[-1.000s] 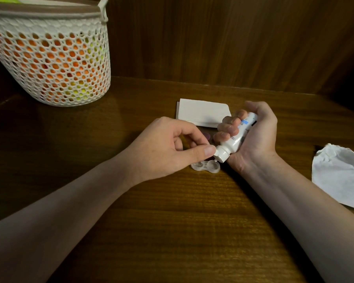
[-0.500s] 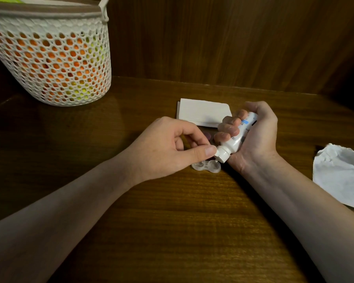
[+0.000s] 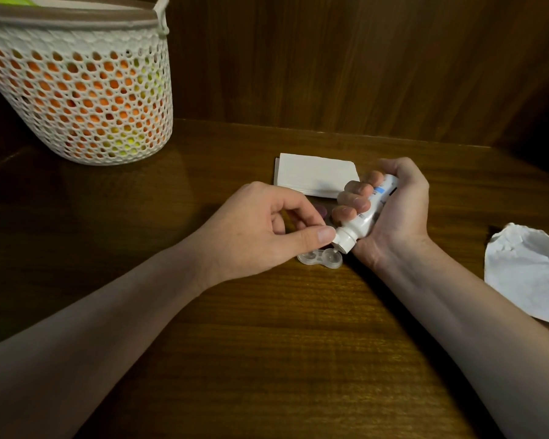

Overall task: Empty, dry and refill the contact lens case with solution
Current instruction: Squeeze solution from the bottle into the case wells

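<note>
I am gripping the bottle (image 3: 366, 213) in my right hand (image 3: 393, 217), fingers curled round its body, and tilting it so the nozzle is pointing down just over the right well of the case (image 3: 320, 258). The case is lying open on the table (image 3: 267, 343), clear and twin-cupped, directly under the nozzle. My left hand (image 3: 257, 229) is hovering just left of the case with its fingers curled, the thumb tip touching the bottle's neck; whether it is holding anything inside the curl I cannot tell. Something small and purplish (image 3: 322, 211) is showing just beyond the case, between my two hands, too hidden to name. A folded white tissue (image 3: 314, 179) is lying behind the case, partly covered by my right fingers. A crumpled tissue (image 3: 530, 280) is lying well to the right of the case. A white mesh basket (image 3: 83, 90) is standing far to the left and behind it.
</note>
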`<state>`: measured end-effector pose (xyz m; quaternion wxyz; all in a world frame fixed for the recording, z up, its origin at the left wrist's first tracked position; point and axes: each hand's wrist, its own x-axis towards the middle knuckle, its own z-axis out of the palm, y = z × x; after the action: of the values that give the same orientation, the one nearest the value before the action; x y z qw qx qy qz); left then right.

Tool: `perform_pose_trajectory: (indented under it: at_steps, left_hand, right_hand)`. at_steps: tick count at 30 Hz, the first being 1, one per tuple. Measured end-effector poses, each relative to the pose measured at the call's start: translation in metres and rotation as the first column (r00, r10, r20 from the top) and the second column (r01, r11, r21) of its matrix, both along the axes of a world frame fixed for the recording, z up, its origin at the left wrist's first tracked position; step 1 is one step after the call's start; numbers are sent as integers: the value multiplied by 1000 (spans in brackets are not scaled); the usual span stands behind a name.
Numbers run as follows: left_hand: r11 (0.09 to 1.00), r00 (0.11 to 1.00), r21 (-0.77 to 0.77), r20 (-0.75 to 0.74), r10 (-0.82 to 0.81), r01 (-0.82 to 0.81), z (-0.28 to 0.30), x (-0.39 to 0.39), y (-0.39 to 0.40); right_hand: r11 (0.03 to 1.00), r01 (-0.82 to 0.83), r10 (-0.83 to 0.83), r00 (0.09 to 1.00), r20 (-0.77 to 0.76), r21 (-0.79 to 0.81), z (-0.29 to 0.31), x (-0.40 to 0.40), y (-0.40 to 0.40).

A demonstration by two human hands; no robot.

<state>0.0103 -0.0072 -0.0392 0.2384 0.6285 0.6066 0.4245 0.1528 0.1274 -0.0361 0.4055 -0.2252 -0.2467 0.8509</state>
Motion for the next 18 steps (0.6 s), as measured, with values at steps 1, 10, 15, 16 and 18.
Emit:
perform_pose_trajectory:
  at_steps: [1,10,15,16,18]
  left_hand:
    - [1000,1000,-3,1,1,-1,0,0,0]
    - [1000,1000,-1,9,1,-1,-2,-2,0]
    - [1000,1000,9,2,3,-3,-2,-2,0]
    - [1000,1000,12,-6,4,-4,-1,-2,0]
    - [1000,1000,23,-13,10,-9,1,-2,-1]
  right_hand:
    - [1000,-1,1,1000,1,1,0,0,0]
    - [1000,8,-8,1000,-2,-2,0,-1,-1]
    - [1000,-10,10,1000,-26,-13,1,0,-2]
    - [1000,-16,15,999,-33,-12,1,1,-2]
    - [1000,-25,24,998,-50,-11,4,1,-2]
